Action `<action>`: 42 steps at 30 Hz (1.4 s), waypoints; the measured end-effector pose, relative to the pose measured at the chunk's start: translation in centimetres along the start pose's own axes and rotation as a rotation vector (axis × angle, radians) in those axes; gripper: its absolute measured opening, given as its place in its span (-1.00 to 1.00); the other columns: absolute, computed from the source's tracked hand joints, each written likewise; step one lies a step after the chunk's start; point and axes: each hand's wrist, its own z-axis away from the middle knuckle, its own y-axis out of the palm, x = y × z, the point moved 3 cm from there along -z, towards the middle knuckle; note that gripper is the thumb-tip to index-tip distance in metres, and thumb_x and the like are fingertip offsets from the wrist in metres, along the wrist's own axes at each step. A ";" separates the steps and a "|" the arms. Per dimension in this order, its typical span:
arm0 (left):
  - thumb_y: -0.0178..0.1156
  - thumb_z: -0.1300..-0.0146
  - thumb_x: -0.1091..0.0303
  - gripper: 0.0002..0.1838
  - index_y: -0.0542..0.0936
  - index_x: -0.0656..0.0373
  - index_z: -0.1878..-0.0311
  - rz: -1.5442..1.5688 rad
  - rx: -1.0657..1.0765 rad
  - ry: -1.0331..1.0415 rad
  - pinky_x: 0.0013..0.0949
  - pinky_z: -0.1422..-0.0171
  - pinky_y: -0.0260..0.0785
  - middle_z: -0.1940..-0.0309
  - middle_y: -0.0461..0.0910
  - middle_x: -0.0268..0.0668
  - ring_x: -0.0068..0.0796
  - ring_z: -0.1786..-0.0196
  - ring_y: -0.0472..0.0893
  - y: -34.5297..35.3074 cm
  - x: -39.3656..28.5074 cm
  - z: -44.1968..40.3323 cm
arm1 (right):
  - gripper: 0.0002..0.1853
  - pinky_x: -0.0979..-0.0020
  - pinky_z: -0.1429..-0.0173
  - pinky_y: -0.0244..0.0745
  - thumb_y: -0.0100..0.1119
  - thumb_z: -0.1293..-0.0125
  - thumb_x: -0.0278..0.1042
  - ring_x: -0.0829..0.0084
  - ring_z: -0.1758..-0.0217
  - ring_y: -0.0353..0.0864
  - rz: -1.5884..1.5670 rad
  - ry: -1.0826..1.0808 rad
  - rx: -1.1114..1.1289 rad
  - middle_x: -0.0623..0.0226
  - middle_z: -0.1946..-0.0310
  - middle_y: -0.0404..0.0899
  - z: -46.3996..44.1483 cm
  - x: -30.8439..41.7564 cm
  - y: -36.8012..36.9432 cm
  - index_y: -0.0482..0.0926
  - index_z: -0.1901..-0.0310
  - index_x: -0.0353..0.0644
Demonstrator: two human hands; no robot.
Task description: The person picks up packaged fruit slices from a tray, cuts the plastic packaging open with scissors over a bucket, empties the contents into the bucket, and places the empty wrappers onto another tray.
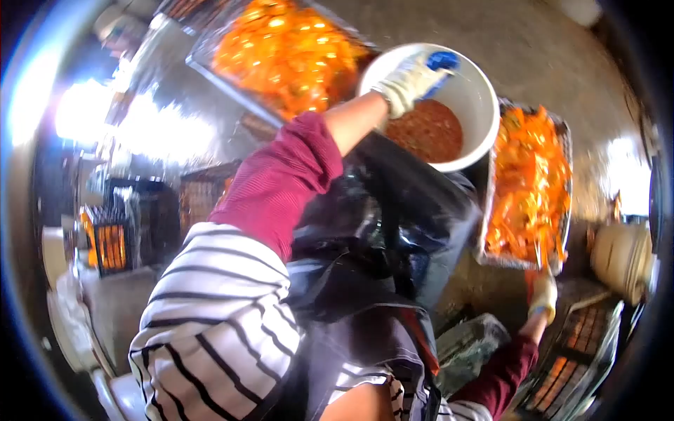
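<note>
Floor: one bucket between two heaped trays; two gloved hands.

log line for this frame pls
left hand: gloved, over white bucket of reddish mixture, grip unclear | right hand: gloved, at near end of tray of orange pieces | second tray: left of bucket

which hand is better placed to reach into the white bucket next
Left, most likely: the left hand is over the white bucket, above its reddish contents, while the right hand is down at the near end of the orange-filled tray.
</note>
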 end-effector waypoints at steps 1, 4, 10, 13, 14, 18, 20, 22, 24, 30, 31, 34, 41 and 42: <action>0.18 -0.20 0.07 -0.59 0.57 0.14 -0.01 0.222 -0.013 -0.061 -0.36 -0.10 0.41 0.10 0.62 -0.17 -0.29 0.04 0.60 -4.0 2.5 0.5 | -0.60 0.00 -0.01 0.42 -0.05 -0.26 -0.01 -0.11 0.03 0.52 0.093 0.061 0.026 -0.07 0.11 0.56 2.5 1.9 -2.3 0.44 0.00 -0.09; 0.17 -0.20 0.13 -0.71 0.57 0.10 0.12 -0.070 -0.289 -0.422 -0.23 0.26 0.41 0.39 0.59 -0.18 -0.24 0.35 0.58 -13.3 11.3 2.9 | -0.65 -0.02 0.05 0.40 -0.09 -0.29 -0.04 -0.15 0.07 0.52 0.102 0.062 -0.015 -0.09 0.19 0.57 3.0 -1.9 -2.8 0.45 0.10 -0.12; 0.24 -0.09 -0.09 -0.20 0.21 -0.07 -0.37 -0.890 -0.400 -0.292 -0.12 -0.25 0.27 -0.29 0.30 -0.15 -0.08 -0.23 0.41 -22.4 17.5 4.3 | -0.53 0.15 0.12 0.38 -0.37 -0.41 -0.04 -0.03 0.19 0.54 -0.485 0.063 -0.090 -0.03 0.29 0.60 -1.8 -5.6 -1.1 0.50 0.18 -0.22; 0.23 -0.10 -0.07 -0.18 0.15 -0.08 -0.40 -0.926 -0.073 -0.160 -0.14 -0.35 0.16 -0.37 0.17 -0.09 -0.05 -0.32 0.30 -21.0 19.4 1.0 | -0.50 0.22 0.08 0.38 -0.32 -0.42 0.01 0.05 0.18 0.56 -0.594 0.039 -0.096 -0.02 0.21 0.61 -0.3 0.8 -3.2 0.54 0.05 -0.21; 0.22 -0.12 -0.07 -0.19 0.14 -0.09 -0.40 -0.956 -0.058 -0.184 -0.14 -0.34 0.18 -0.38 0.14 -0.08 -0.03 -0.30 0.33 -20.4 20.0 0.0 | -0.49 0.24 0.08 0.38 -0.30 -0.42 0.02 0.08 0.17 0.56 -0.627 0.033 -0.070 -0.01 0.20 0.61 -0.3 2.4 -3.5 0.53 0.00 -0.21; 0.17 -0.16 -0.06 -0.35 0.30 -0.09 -0.30 -0.861 0.001 -0.229 -0.14 -0.22 0.29 -0.23 0.36 -0.09 -0.07 -0.14 0.47 -20.3 21.2 -1.9 | -0.56 0.23 0.08 0.39 -0.27 -0.41 -0.04 0.05 0.14 0.56 -0.660 -0.094 -0.096 0.00 0.20 0.60 -0.7 6.8 -4.2 0.53 0.02 -0.17; 0.17 -0.17 -0.04 -0.48 0.46 -0.09 -0.17 -0.784 0.026 -0.278 -0.17 -0.15 0.36 -0.02 0.56 -0.16 -0.14 -0.07 0.53 -21.1 19.6 -1.2 | -0.60 0.20 0.07 0.40 -0.25 -0.40 -0.08 0.02 0.10 0.55 -0.515 -0.064 -0.072 -0.01 0.20 0.60 -0.6 7.8 -4.9 0.51 0.01 -0.14; 0.20 -0.15 -0.03 -0.49 0.47 -0.12 -0.16 -0.699 0.066 -0.294 -0.18 -0.13 0.37 0.00 0.57 -0.19 -0.15 -0.05 0.54 -21.3 20.3 0.4 | -0.63 0.17 0.07 0.40 -0.21 -0.39 -0.11 0.01 0.08 0.55 -0.558 0.028 -0.032 -0.03 0.20 0.59 1.9 12.0 -7.2 0.50 0.00 -0.12; 0.24 -0.13 0.02 -0.51 0.48 -0.17 -0.15 -0.523 0.044 -0.366 -0.20 -0.11 0.39 0.03 0.59 -0.23 -0.17 -0.04 0.56 -21.6 23.0 2.2 | -0.66 0.14 0.07 0.41 -0.17 -0.37 -0.14 -0.02 0.06 0.53 -0.614 0.077 -0.013 -0.05 0.20 0.58 2.6 13.0 -7.5 0.48 0.00 -0.12; 0.26 -0.20 0.10 -0.66 0.56 0.04 0.02 0.794 -0.406 -0.627 -0.48 0.39 0.40 0.29 0.58 -0.44 -0.57 0.39 0.56 -25.3 25.5 6.1 | -0.69 0.11 0.11 0.42 -0.09 -0.35 -0.14 -0.05 0.07 0.53 -0.110 -0.117 -0.125 -0.10 0.21 0.56 5.8 14.3 -8.4 0.48 0.01 -0.10; 0.27 -0.19 0.11 -0.68 0.56 0.03 0.04 0.933 -0.454 -0.574 -0.47 0.38 0.41 0.26 0.59 -0.45 -0.58 0.36 0.56 -25.8 26.0 6.7 | -0.70 0.11 0.11 0.42 -0.08 -0.35 -0.14 -0.06 0.08 0.53 -0.140 -0.103 -0.125 -0.09 0.21 0.56 5.1 13.5 -7.8 0.48 0.02 -0.09; 0.31 -0.15 0.19 -0.70 0.57 0.01 0.07 1.033 -0.416 -0.614 -0.48 0.39 0.40 0.22 0.59 -0.46 -0.57 0.27 0.59 -26.6 23.1 7.8 | -0.71 0.11 0.12 0.43 -0.05 -0.34 -0.14 -0.05 0.10 0.54 -0.147 -0.126 -0.151 -0.08 0.21 0.56 4.3 12.8 -7.0 0.48 0.02 -0.08; 0.28 -0.13 0.08 -0.78 0.59 -0.01 0.34 0.972 -0.176 -0.589 -0.54 0.53 0.17 0.58 0.43 -0.51 -0.70 0.58 0.37 -15.8 9.1 5.5 | -0.67 0.17 0.11 0.44 0.07 -0.31 -0.14 0.00 0.16 0.56 -0.082 -0.368 -0.402 -0.05 0.25 0.58 5.8 13.3 -5.0 0.49 0.00 -0.15; 0.22 -0.19 0.18 -0.83 0.57 0.05 0.31 0.940 -0.059 -0.558 -0.50 0.57 0.26 0.59 0.46 -0.43 -0.61 0.59 0.43 -12.0 7.3 3.9 | -0.69 0.22 0.13 0.45 0.05 -0.33 -0.17 0.09 0.19 0.58 -0.036 -0.323 -0.365 0.01 0.26 0.60 7.3 15.1 -5.8 0.49 0.01 -0.17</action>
